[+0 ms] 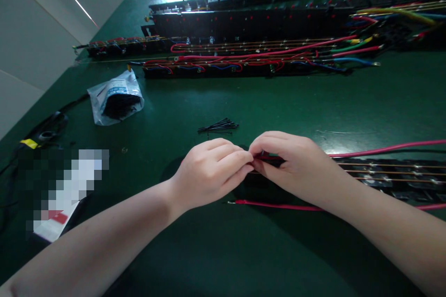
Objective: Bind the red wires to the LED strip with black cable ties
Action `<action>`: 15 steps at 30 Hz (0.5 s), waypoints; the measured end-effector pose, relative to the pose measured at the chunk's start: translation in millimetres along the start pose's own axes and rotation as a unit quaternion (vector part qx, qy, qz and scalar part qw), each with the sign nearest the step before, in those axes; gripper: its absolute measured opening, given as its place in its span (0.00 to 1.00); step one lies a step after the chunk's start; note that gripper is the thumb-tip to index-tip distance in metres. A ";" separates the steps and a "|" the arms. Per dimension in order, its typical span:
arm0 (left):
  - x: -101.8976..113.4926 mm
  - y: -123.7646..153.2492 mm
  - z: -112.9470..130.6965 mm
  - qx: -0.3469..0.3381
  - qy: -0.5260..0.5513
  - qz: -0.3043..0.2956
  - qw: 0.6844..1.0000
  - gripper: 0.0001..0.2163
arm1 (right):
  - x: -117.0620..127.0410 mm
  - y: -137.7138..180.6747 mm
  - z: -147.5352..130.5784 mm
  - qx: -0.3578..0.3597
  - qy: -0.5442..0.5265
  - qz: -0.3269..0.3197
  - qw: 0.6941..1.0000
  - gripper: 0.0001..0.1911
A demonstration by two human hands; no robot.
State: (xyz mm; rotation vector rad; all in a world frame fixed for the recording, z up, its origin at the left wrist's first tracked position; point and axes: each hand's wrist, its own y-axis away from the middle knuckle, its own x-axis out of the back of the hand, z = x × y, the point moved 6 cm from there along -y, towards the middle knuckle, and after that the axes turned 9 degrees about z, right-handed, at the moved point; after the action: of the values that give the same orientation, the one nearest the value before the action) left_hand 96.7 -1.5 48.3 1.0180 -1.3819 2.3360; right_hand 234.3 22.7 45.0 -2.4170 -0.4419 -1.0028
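Observation:
My left hand and my right hand meet at the left end of a black strip assembly with long copper-coloured rods along it. Both hands are closed, with thumbs and fingertips pinched together and touching. A little red shows at the fingertips, but what they grip is mostly hidden. From the right a thick red wire runs in behind my right hand. Below the hands lies another red wire with a bare metal tip, passing under my right forearm. Just beyond my left hand is a small pile of black cable ties.
A clear plastic bag of black items lies at the left on the green table. Several long black wired assemblies line the back. Black cable with yellow tape and a partly blurred white packet sit at the left.

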 end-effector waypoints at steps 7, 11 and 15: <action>1.3 0.7 5.4 -0.026 -0.026 0.015 0.999 0.03 | -0.7 -0.2 -0.1 0.005 0.003 0.000 1.000 0.05; 5.1 0.6 12.9 -0.064 -0.098 0.029 0.993 0.03 | -1.5 -0.8 1.4 -0.003 0.000 0.003 1.000 0.04; 7.2 -0.4 20.0 -0.097 -0.144 0.037 0.984 0.03 | -1.8 -0.8 0.7 0.000 0.002 0.004 1.000 0.05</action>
State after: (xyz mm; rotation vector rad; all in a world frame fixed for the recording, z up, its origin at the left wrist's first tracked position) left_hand 100.5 -19.0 59.6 1.3025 -1.7423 2.1105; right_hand 233.0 23.6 43.4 -2.4141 -0.4321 -1.0032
